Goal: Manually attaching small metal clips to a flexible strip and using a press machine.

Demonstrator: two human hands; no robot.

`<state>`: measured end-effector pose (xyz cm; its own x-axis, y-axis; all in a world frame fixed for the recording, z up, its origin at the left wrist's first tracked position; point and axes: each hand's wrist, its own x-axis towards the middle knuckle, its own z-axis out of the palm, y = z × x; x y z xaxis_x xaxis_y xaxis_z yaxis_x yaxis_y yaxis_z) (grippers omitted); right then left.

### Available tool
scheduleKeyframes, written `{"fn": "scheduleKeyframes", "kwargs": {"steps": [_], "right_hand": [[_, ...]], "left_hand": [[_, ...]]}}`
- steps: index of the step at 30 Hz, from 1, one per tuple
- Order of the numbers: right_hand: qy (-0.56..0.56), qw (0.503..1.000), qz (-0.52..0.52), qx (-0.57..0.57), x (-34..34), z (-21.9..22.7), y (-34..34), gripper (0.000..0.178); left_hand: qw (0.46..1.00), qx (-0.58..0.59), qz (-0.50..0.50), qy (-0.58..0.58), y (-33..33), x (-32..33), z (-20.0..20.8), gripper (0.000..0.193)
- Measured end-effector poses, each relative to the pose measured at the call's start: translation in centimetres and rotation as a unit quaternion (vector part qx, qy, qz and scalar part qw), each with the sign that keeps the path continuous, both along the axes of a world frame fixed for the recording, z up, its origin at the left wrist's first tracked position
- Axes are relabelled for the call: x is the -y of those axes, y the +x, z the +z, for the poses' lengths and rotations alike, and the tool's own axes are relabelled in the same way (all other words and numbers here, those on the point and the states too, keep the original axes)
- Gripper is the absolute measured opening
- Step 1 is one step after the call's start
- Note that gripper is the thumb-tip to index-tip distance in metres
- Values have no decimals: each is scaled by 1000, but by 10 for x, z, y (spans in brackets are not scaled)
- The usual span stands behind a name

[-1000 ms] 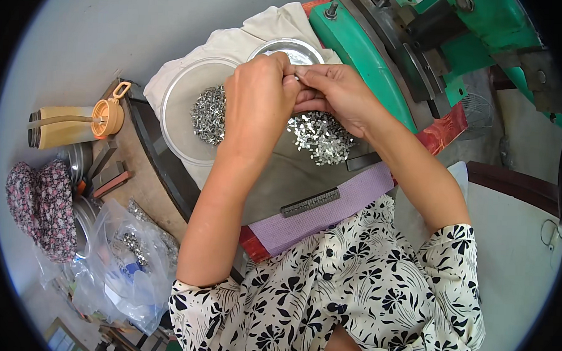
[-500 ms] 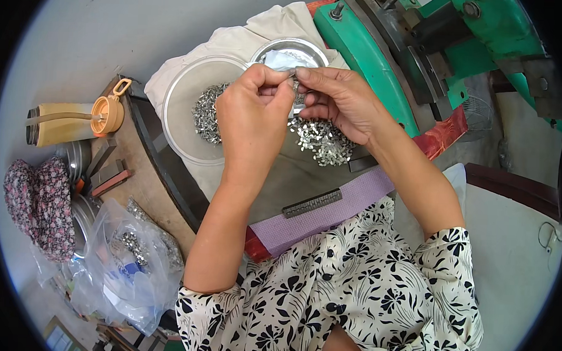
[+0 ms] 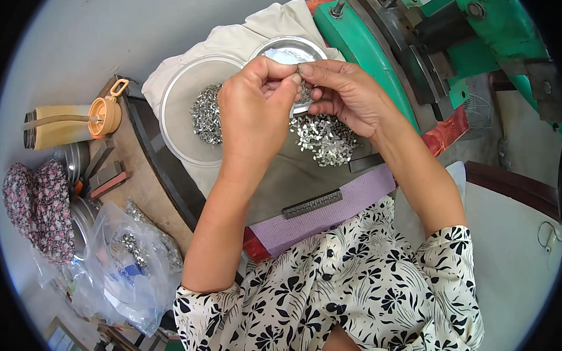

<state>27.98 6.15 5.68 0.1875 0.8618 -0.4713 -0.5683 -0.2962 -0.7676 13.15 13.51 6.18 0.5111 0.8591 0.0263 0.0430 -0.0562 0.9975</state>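
Note:
My left hand (image 3: 255, 109) and my right hand (image 3: 346, 94) meet fingertip to fingertip over the work surface. Both are pinched closed; whatever lies between the fingertips is too small to make out. Below the right hand spreads a loose heap of small shiny metal pieces (image 3: 324, 142). Partly behind the left hand is a wide pale round tray (image 3: 176, 125) holding a pile of small metal parts (image 3: 206, 114). Just beyond the fingertips stands a round metal bowl (image 3: 298, 41) with a light sheet and small bits in it, partly hidden by the hands.
A dark slotted metal bar (image 3: 312, 204) lies on a purple mat (image 3: 367, 192) close to my body. Green machinery (image 3: 365, 55) stands at the far right. On the left are a bottle with an orange lid (image 3: 105, 117), a floral cloth (image 3: 39, 210) and a clear plastic bag (image 3: 129, 281).
Both hands stay together and shift only slightly. The right-hand fingers have moved a little, and the fingertips remain pressed close.

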Motion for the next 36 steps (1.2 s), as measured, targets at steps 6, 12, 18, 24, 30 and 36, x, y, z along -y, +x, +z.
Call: {"fn": "scheduleKeyframes", "kwargs": {"steps": [6,12,18,24,30,36], "right_hand": [[14,991,17,133,-6,7,-1,29],[20,960,16,280,-10,0,2,24],[124,811,13,572,-2,-13,2,15],[112,831,15,544,17,-2,-7,12],[158,817,118,541,72,-5,-23,8],[223,662,187,690,101,-43,-47,11]], "left_hand": [[998,-37,-9,42,-3,-4,-3,7],[955,-178,-9,235,-9,2,8,10],[908,-106,-94,395,-34,45,7,16],[870,-118,-226,422,-64,93,-23,20],[819,-197,-286,458,-97,116,-44,29],[823,-201,-267,459,-98,124,-48,35]]}}
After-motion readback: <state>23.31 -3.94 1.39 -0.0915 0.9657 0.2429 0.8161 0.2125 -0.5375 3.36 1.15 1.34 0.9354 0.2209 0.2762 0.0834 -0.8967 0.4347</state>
